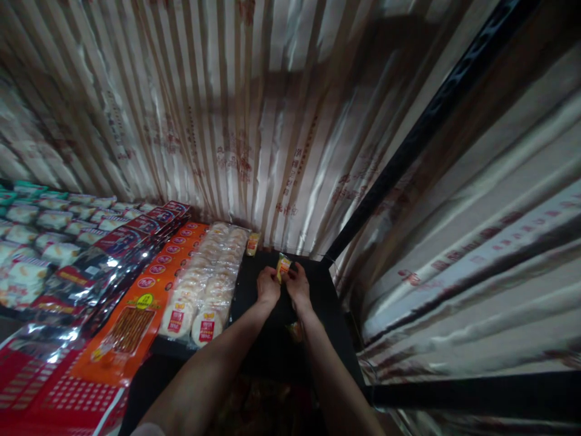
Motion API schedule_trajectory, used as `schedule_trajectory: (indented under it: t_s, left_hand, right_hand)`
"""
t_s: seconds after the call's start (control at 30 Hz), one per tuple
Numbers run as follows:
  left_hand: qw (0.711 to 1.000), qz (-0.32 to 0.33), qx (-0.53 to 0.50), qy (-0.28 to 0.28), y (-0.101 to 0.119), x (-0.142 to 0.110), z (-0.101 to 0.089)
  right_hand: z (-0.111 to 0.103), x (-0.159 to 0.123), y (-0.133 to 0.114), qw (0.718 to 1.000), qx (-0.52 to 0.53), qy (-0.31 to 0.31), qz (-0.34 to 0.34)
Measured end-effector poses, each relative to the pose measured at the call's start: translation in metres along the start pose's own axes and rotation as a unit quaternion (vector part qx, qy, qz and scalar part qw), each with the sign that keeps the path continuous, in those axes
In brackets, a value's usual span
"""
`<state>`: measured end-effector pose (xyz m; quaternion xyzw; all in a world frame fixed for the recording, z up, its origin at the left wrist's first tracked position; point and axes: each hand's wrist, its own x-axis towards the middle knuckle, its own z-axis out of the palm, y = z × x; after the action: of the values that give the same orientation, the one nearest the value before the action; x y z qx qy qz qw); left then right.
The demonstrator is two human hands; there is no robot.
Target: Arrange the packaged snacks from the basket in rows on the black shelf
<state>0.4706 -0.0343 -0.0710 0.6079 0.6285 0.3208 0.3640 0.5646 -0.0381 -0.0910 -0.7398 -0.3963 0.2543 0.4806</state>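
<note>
My left hand (267,286) and my right hand (298,284) meet over a black shelf (318,290), both pinching one small yellow snack packet (282,265) between their fingertips. A second small packet (253,243) stands upright at the shelf's back, to the left of my hands. Another orange packet (295,330) lies low between my forearms, partly hidden.
Rows of round rice-cracker packs (209,284) lie left of my hands, then orange snack bags (149,303), dark red bags (113,248) and white-green packs (31,236). Striped shiny curtain (254,121) hangs behind and to the right. A black post (408,151) rises at the shelf's corner.
</note>
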Motion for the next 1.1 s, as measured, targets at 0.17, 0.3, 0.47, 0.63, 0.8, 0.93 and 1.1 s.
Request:
schedule_trajectory:
  t_s: [0.17,0.3,0.47,0.63,0.8,0.93,1.1]
  left_hand:
    - [0.999,-0.025,-0.009,0.035,0.000,0.019,-0.005]
    - [0.998,-0.033,-0.006,0.045,0.004,0.036,-0.012]
    - [0.998,-0.042,0.004,0.042,0.009,0.051,-0.023]
    - [0.998,-0.056,0.010,0.037,0.011,0.058,-0.025]
    - [0.998,-0.053,0.009,0.028,0.011,0.062,-0.025]
    - [0.998,-0.059,0.011,0.024,0.010,0.065,-0.028]
    - [0.998,-0.058,0.018,0.025,0.010,0.067,-0.030]
  right_hand:
    - [0.024,0.018,-0.004,1.000,0.021,0.003,0.005]
    - [0.040,0.034,-0.011,0.999,0.038,0.001,-0.023]
    - [0.058,0.049,-0.017,0.998,0.007,0.003,-0.065]
    - [0.072,0.056,-0.020,0.998,-0.027,-0.011,-0.053]
    - [0.080,0.058,-0.026,0.998,-0.044,-0.003,-0.038]
    - [0.083,0.058,-0.026,0.996,-0.035,0.009,-0.077]
    - [0.086,0.057,-0.021,0.991,-0.033,0.003,-0.130]
